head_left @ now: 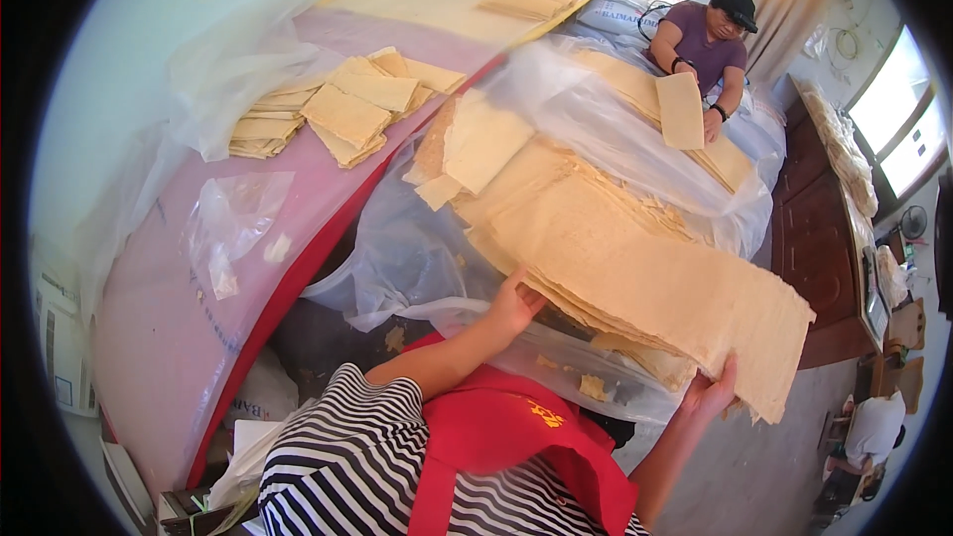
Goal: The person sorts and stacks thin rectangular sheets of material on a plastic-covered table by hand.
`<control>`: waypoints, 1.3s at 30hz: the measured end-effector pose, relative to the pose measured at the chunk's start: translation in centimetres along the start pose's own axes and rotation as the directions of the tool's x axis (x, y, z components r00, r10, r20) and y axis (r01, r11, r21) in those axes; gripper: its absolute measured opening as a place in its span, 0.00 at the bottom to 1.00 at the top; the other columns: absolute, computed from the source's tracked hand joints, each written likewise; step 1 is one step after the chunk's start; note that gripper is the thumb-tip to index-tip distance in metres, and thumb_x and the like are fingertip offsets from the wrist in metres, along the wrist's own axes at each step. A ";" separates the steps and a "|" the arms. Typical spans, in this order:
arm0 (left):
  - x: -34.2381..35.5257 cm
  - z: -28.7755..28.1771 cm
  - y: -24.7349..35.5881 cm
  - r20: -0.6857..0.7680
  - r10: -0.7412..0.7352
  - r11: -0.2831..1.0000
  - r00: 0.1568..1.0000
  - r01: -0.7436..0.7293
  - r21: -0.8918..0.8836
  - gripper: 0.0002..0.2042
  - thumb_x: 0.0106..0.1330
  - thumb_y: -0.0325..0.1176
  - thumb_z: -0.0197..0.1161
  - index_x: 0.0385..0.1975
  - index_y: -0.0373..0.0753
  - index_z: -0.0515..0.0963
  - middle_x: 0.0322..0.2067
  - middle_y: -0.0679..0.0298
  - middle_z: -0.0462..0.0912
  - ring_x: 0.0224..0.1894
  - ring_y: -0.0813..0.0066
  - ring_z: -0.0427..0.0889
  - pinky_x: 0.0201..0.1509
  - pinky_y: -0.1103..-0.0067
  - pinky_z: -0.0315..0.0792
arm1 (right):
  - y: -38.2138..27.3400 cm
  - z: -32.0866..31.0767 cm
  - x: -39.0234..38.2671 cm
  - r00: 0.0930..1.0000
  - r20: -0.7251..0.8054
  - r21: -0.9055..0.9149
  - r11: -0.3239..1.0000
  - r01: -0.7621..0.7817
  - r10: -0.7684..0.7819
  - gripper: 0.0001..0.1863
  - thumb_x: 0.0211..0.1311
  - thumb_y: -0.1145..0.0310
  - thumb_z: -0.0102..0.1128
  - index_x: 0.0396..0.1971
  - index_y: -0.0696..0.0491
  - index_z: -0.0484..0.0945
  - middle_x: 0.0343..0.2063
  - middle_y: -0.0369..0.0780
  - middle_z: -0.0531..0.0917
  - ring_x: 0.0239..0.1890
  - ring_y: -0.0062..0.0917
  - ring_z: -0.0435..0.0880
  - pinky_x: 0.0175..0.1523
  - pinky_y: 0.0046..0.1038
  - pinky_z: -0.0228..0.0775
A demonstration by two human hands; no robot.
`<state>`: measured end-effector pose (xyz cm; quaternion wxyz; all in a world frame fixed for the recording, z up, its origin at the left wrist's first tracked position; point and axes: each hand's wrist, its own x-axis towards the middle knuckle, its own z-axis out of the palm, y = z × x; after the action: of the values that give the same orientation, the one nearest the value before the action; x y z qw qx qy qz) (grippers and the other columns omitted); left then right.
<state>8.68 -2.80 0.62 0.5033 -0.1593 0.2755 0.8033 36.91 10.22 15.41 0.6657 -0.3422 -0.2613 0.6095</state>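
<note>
A long, thin tan sheet point(645, 268) with ragged edges lies over a stack of similar sheets, which look dry and stiff. My left hand point(516, 304) grips the near edge of the sheets at the middle, its fingers partly hidden by them. At the right end, my right hand point(711, 393) holds the top sheet's near edge, and part of that end hangs past the stack. I cannot tell how many layers each hand has. Shorter cream sheets point(486, 144) lie at the stack's far left end.
Clear plastic film point(397, 273) drapes around the stack. Leftward, a pink-topped surface with a red edge point(328, 228) bears a pile of cut sheets point(352, 104). Across from me, a person in a cap point(703, 45) holds a cream sheet point(680, 111). Wooden cabinets point(819, 218) stand at right.
</note>
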 end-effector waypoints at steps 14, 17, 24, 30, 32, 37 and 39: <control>4.9 1.0 0.3 0.151 0.002 0.931 0.989 -0.057 0.361 0.16 0.60 0.28 0.55 0.48 0.31 0.68 0.45 0.53 0.75 0.48 0.59 0.76 0.53 0.65 0.71 | 0.5 -6.1 1.0 0.992 -0.127 0.091 0.996 -0.017 0.029 0.24 0.62 0.73 0.49 0.58 0.55 0.60 0.52 0.45 0.72 0.52 0.35 0.73 0.52 0.40 0.73; 0.6 6.3 0.0 0.159 0.067 0.922 0.985 -0.122 0.368 0.14 0.60 0.27 0.56 0.46 0.31 0.71 0.41 0.56 0.78 0.44 0.63 0.78 0.49 0.69 0.74 | -1.4 -5.8 1.7 0.993 -0.120 0.035 0.999 0.008 -0.004 0.23 0.62 0.73 0.49 0.57 0.59 0.61 0.52 0.47 0.71 0.52 0.35 0.74 0.53 0.38 0.72; -10.6 6.6 7.7 0.057 0.425 0.896 0.904 -0.429 0.120 0.16 0.58 0.27 0.59 0.47 0.32 0.71 0.43 0.58 0.77 0.46 0.65 0.77 0.53 0.71 0.71 | -1.5 1.6 0.4 0.957 0.245 0.125 0.974 -0.188 0.153 0.22 0.63 0.73 0.50 0.56 0.61 0.62 0.52 0.48 0.71 0.52 0.34 0.73 0.54 0.35 0.71; -21.1 2.1 19.7 -0.157 0.830 0.548 0.535 -0.835 0.055 0.20 0.57 0.25 0.57 0.50 0.33 0.68 0.46 0.57 0.75 0.50 0.62 0.74 0.56 0.67 0.69 | 7.0 13.0 -4.5 0.774 0.576 -0.226 0.961 -0.158 0.263 0.22 0.62 0.73 0.50 0.57 0.59 0.62 0.53 0.43 0.71 0.52 0.31 0.72 0.55 0.31 0.69; -24.9 -0.8 24.1 -0.217 0.888 0.416 0.406 -0.909 0.003 0.21 0.56 0.25 0.57 0.51 0.34 0.66 0.47 0.57 0.75 0.50 0.61 0.74 0.56 0.66 0.69 | 7.9 20.0 -10.1 0.536 0.698 -0.092 0.802 -0.590 0.475 0.23 0.62 0.72 0.51 0.57 0.56 0.62 0.53 0.41 0.71 0.53 0.29 0.72 0.57 0.33 0.66; -35.6 -11.1 36.8 -0.233 0.970 -0.069 -0.063 -0.997 -0.019 0.19 0.57 0.26 0.55 0.50 0.30 0.66 0.46 0.53 0.75 0.50 0.58 0.75 0.56 0.64 0.70 | 13.3 33.3 -23.7 0.112 0.867 -0.223 0.580 -0.783 0.485 0.23 0.60 0.70 0.54 0.55 0.53 0.64 0.52 0.39 0.73 0.53 0.30 0.72 0.58 0.36 0.64; -37.6 -10.1 39.1 -0.386 0.901 -0.232 -0.195 -0.971 -0.051 0.17 0.58 0.27 0.53 0.47 0.29 0.69 0.44 0.52 0.75 0.47 0.57 0.76 0.54 0.64 0.72 | 16.1 37.6 -27.9 -0.072 0.872 -0.298 0.408 -0.863 0.484 0.21 0.60 0.70 0.55 0.53 0.54 0.65 0.50 0.39 0.73 0.52 0.30 0.72 0.57 0.35 0.64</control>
<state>-10.00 -49.36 23.62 -0.3633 -0.0544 0.2053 0.9071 -5.42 -11.90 28.59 0.0500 0.0806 -0.2330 0.9678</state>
